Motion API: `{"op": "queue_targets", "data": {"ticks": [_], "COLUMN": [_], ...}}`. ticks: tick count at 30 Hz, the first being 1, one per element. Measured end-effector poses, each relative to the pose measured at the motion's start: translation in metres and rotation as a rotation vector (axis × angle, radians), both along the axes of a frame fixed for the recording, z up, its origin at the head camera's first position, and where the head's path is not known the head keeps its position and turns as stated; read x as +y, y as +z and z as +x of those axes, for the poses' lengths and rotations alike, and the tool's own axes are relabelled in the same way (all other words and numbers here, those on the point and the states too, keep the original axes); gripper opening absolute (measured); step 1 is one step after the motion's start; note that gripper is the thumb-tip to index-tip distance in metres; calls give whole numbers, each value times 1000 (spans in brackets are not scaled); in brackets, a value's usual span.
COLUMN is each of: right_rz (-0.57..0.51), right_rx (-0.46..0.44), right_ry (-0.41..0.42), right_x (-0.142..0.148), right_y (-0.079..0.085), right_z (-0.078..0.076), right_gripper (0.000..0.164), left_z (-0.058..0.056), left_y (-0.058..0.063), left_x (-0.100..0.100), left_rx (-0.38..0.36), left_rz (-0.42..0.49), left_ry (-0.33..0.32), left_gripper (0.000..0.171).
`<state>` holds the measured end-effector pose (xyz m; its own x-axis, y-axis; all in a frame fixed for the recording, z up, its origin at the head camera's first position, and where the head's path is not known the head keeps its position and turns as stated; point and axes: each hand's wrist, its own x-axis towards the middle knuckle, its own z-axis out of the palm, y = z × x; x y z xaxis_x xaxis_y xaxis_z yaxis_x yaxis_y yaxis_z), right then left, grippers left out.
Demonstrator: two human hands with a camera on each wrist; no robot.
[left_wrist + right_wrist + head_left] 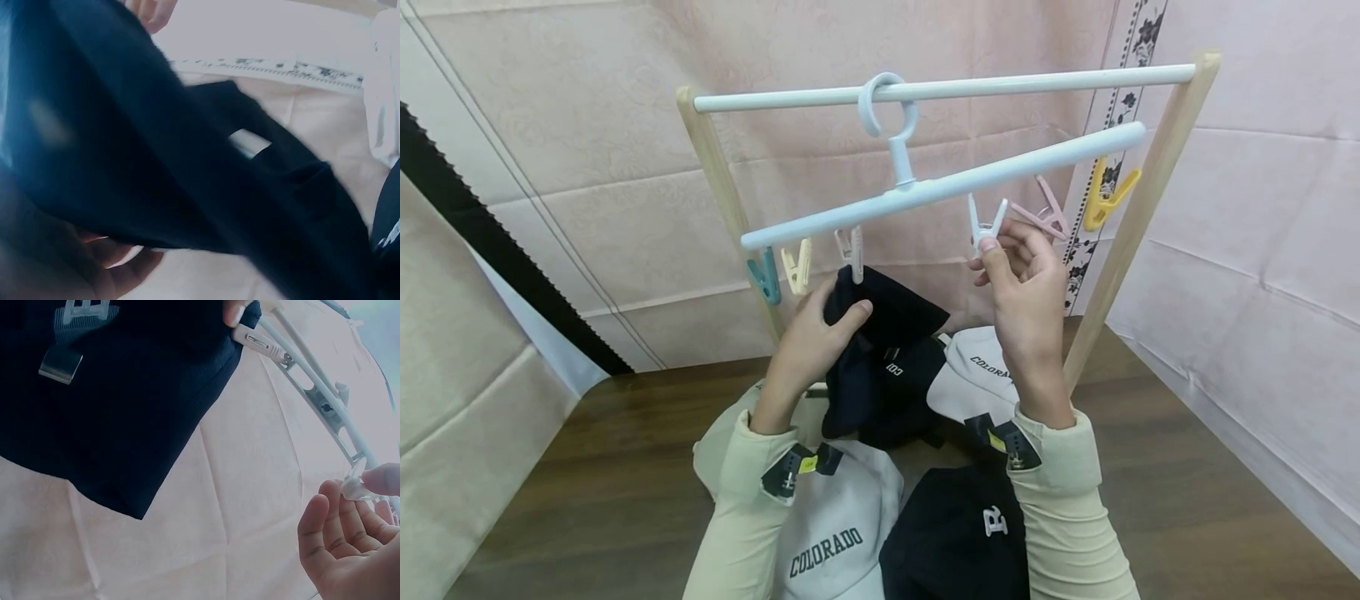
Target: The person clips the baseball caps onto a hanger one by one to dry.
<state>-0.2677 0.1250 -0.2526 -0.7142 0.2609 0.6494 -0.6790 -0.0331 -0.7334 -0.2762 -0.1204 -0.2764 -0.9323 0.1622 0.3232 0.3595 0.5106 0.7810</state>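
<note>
Left hand (808,343) is gripping the dark cap (898,310), its thumb lying across the cloth, most of which is spreading right of and below the thumb tip. Just above the thumb, a whitish clip (857,257) is touching the cap's upper edge. Farther right, the right hand (1028,287) is pinching a pale blue clip (986,229) beneath the hanger (947,186), well apart from the cap.

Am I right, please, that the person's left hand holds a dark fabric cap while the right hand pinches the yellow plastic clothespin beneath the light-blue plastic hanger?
Not quite: the head view shows the right hand pinching the pale-blue plastic clothespin beneath the light-blue plastic hanger, not the yellow plastic one. The left hand does hold the dark fabric cap.
</note>
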Motion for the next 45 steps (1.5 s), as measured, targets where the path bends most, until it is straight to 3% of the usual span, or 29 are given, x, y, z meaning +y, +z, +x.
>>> {"op": "queue_targets", "data": {"ticks": [4, 9, 15, 19, 22, 25, 30, 36, 39, 45], "right_rz": [3, -16, -33, -18, -15, -25, -29, 0, 2, -14], "right_rx": [17, 70, 101, 94, 83, 90, 94, -6, -12, 4], "right_ry": [-37, -89, -87, -57, -14, 57, 237, 422, 456, 440], "right_x": [0, 2, 2, 2, 2, 0, -2, -2, -2, -2], "right_y": [0, 1, 3, 3, 3, 2, 4, 6, 7, 6], "right_z": [0, 1, 2, 4, 6, 7, 9, 12, 13, 12], "right_gripper": [28, 27, 22, 21, 20, 18, 22, 30, 28, 33], "left_z": [2, 2, 9, 9, 4, -2, -9, -14, -18, -23], "left_y": [4, 8, 14, 12, 8, 1, -7, -13, -15, -22], "left_x": [-10, -17, -22, -20, -15, -11, -8, -3, -1, 1], "left_rx": [-61, -17, -27, 70, 217, 317, 405, 514, 515, 380], "left_rz": [-117, -174, -232, -252, -243, -200, -67, 7, -3, -61], "left_ry": [36, 46, 137, 213, 289, 348, 449, 514, 515, 424], "left_gripper": [79, 73, 60, 38, 32, 26, 18, 16, 18, 31]}}
